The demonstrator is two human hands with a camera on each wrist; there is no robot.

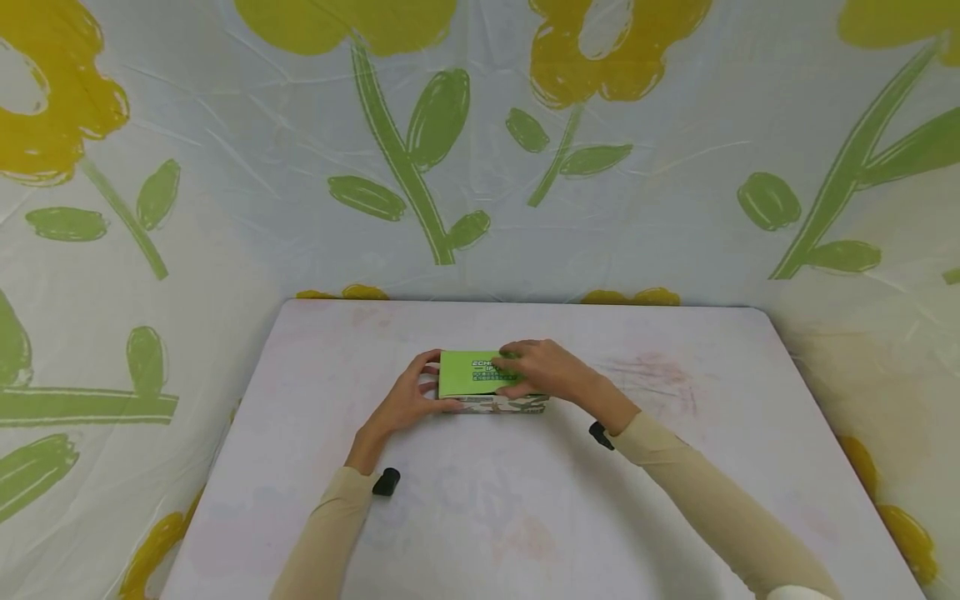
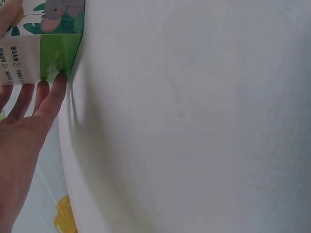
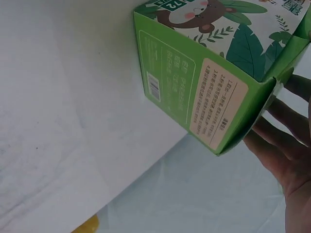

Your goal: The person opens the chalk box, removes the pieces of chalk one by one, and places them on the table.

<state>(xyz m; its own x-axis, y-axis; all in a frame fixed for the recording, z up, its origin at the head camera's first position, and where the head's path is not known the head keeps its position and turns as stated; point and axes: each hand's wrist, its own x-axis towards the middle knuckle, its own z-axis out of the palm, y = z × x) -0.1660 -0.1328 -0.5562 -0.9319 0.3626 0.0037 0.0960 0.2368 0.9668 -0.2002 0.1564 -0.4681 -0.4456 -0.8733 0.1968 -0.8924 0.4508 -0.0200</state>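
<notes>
A small cardboard box with a bright green top and printed sides lies lengthwise on the white table. My left hand grips its left end, thumb along the front and fingers round the back. In the left wrist view, fingertips press the green and white side of the box. Over the right part of the top, my right hand holds the lid with bent fingers and thumb. The right wrist view shows the box's green end panel with printed text, and a narrow gap under the lid edge beside the fingers.
The white table has faint reddish smudges and rounded far corners. Behind it and at both sides hangs a pale cloth printed with yellow flowers and green stems. Black wrist cameras sit at both cuffs.
</notes>
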